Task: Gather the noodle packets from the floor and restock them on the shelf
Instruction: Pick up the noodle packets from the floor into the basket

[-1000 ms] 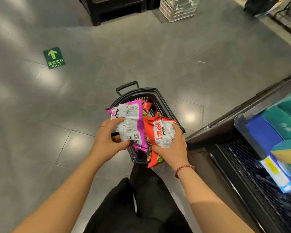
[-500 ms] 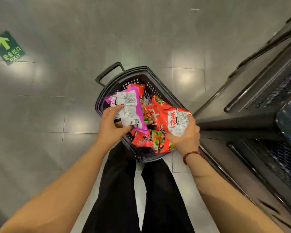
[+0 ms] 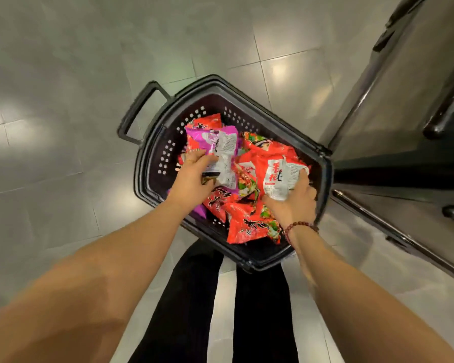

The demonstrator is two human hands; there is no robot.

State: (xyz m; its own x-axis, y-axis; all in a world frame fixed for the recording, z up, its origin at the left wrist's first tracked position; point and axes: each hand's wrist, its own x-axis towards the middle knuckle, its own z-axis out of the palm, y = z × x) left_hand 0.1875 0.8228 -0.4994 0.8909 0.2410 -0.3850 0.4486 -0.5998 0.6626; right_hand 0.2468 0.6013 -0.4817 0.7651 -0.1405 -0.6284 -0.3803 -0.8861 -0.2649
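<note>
A dark plastic basket (image 3: 152, 153) stands on the floor in front of my legs, holding several red noodle packets (image 3: 247, 226). My left hand (image 3: 192, 179) grips a purple noodle packet (image 3: 218, 145) over the basket's left half. My right hand (image 3: 292, 208) grips a red noodle packet (image 3: 281, 176) with a white label, low over the right half. Both packets touch or nearly touch the pile beneath them. A bead bracelet sits on my right wrist.
The basket's handle (image 3: 136, 111) sticks out to the far left. A dark shelf unit (image 3: 404, 142) with metal rails runs along the right, close to the basket's rim. Grey floor tiles (image 3: 63, 100) spread to the left and ahead.
Both hands have gone down into the basket with their packets. My view has tilted from the aisle to straight down, and the shelf's stocked goods have left the frame.
</note>
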